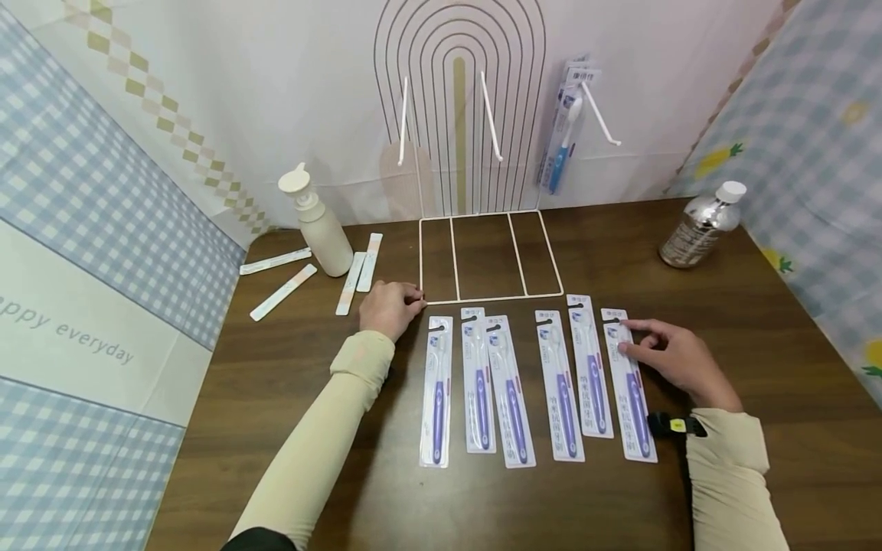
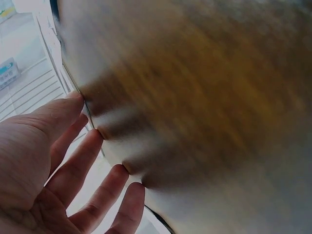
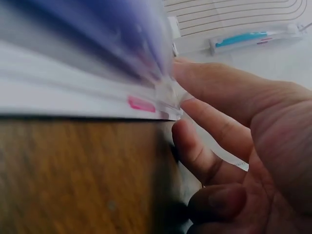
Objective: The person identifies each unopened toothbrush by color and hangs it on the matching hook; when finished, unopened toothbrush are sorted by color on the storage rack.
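Six packaged purple toothbrushes [image 1: 514, 413] in a row across the near bench [image 1: 586, 505], hang-hole ends pointing far. Pinched in the right hand [image 1: 675, 360] by its far right edge: the rightmost pack [image 1: 635, 398]. At the near left corner of a white wire rack [image 1: 489, 299], fingers extended, grasping nothing: the left hand [image 1: 387, 308]. Probably light, stiff and slick; best held by the flat card near the hole.

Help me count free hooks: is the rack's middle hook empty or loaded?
Empty: the middle hook sticks out bare, while toothbrush packs hang from the right hook.
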A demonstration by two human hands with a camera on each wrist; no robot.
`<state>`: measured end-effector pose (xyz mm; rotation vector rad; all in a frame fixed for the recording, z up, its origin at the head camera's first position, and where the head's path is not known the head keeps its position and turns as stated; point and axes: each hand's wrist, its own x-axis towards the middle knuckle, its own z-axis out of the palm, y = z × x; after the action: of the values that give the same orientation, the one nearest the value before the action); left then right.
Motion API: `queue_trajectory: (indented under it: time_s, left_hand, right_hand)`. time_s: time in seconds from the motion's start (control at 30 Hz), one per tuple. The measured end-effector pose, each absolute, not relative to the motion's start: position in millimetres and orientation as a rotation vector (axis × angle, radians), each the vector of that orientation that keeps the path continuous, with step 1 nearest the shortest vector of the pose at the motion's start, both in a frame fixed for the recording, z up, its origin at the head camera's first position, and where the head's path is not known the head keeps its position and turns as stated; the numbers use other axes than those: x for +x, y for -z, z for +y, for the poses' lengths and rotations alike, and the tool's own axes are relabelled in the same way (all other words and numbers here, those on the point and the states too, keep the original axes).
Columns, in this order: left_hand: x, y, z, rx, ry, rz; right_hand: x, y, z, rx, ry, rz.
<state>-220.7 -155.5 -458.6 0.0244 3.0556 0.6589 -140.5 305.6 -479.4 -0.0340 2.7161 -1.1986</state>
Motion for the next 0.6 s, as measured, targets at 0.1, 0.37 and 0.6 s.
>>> queue_trajectory:
  time_s: [0.1,0.37,0.6]
  left_hand:
    - [-220,459,-156,0.021,-0.644,3.059]
    - [-217,459,-153,0.036,-0.647,3.069]
    - [-217,456,-156,0.026,-0.633,3.078]
  right_hand:
    - [-139,480,305,-0.027,1.203,2.752]
    - [-132,467,303,0.008,1.308,2.896]
    - [-147,410,275,-0.130,1.440,3.353]
